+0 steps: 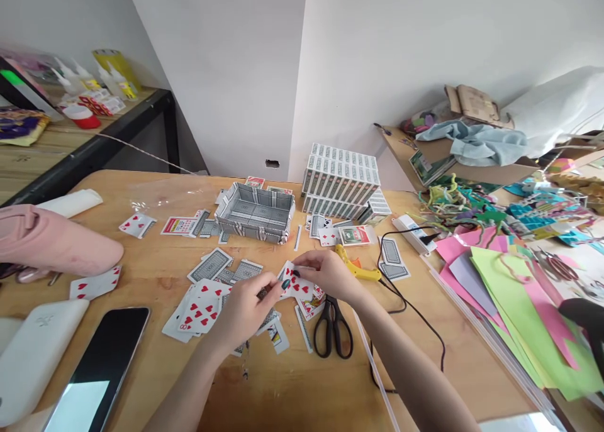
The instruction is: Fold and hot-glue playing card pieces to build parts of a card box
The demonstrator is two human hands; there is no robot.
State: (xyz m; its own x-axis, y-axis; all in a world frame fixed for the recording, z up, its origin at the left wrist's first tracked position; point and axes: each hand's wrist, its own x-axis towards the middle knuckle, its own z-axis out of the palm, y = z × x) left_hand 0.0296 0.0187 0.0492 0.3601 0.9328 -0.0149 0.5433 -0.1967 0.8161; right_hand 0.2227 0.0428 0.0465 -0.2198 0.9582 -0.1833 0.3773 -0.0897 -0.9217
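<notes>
Between both hands is a playing card (298,287) with red hearts, held above the table. My left hand (250,306) pinches its left edge, thumb and fingers together. From the upper right, my right hand (325,271) grips the same card with closed fingers. Black-handled scissors (333,331) lie just below my right hand, their blades partly hidden under cards. A yellow glue gun (356,265) rests to the right of that hand. Loose cards (201,309), some face up with hearts, spread around my left hand. Behind them stands an open box made of grey-backed cards (255,212).
Stacked card packs (340,177) stand at the back. On the left are a pink tumbler (56,240), a phone (99,363) and a white power bank (40,337). To the right lie a power strip (415,234), a black cord (427,325) and coloured paper (523,319).
</notes>
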